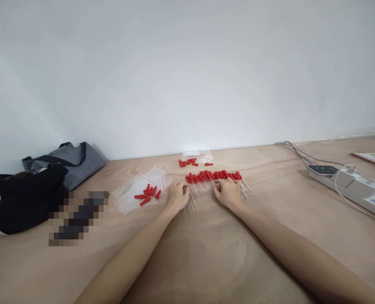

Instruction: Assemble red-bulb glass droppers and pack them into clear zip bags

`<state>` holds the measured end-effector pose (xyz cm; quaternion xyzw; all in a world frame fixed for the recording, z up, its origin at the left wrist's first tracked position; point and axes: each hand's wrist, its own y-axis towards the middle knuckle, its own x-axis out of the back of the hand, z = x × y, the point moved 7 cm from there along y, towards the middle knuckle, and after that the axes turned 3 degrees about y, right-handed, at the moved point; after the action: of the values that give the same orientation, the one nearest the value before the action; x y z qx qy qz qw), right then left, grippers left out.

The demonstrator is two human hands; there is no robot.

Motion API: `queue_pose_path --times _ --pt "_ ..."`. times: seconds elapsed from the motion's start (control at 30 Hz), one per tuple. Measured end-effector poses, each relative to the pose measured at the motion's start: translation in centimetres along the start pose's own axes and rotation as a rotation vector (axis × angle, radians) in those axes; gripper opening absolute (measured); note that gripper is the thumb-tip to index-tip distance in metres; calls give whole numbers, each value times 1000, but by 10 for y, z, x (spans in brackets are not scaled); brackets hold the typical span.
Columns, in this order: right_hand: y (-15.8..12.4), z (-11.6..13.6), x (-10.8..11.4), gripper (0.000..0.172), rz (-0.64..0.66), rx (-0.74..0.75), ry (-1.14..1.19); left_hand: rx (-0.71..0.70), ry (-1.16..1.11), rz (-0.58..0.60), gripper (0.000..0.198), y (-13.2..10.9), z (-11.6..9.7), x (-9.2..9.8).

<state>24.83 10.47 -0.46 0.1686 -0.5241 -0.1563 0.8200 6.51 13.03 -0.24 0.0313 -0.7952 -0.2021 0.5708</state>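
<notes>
I saw one left hand [176,196], one right hand [228,192], half curled, couldn't tell their hold, at one row of red-tipped sticks [207,175], mid-frame

We count hands, two: left hand [178,195], right hand [228,193]. Red-topped clear sticks [208,175] in row: well over dozen, overlap defeats exact tally. Loose red bulbs, left cluster [147,192]: we make about eight; far cluster [184,163]: roughly ten. Clear plastic bags [123,198], left: at least two. Cloth bags, two: black bag [31,198], striped bag [73,156]. Power strip [352,192]: one. Green-lit device [322,169]: one.
</notes>
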Motion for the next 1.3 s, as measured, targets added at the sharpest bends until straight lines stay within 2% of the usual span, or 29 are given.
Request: queue_pose_path --times 0.17,0.3,0.4,0.47,0.57,0.63,0.73,0.8,0.9,1.0,1.13,1.3 --pt "-1 1 5 22 -51 23 26 53 13 -51 14 -1 15 8" --pt "-9 11 13 20 -59 53 77 41 49 -89 14 -5 39 38" --pt "-19 27 12 19 50 76 88 52 93 -118 13 -14 67 66" --pt "-24 39 8 20 151 75 82 61 119 -109 12 -23 86 77" --pt "-28 56 1 25 274 38 63 50 183 -36 12 -36 105 77" --pt "-27 63 -4 29 337 12 45 52 217 -58 15 -43 111 78" --pt "-24 70 -12 30 401 -8 11 81 316 -107 25 -45 115 81" --pt "-22 71 -16 29 423 -13 -7 110 374 -107 39 -42 117 80" --pt "-21 70 -18 26 426 -18 -15 161 348 -26 53 -32 124 69" --pt "-23 68 -17 26 421 -14 -18 160 224 88 50 -23 124 52" --pt "-27 66 -16 26 431 12 -30 44 134 121 45 -20 103 41" --pt "-31 61 -14 24 443 15 -47 -85 -13 98 35 -34 64 40"
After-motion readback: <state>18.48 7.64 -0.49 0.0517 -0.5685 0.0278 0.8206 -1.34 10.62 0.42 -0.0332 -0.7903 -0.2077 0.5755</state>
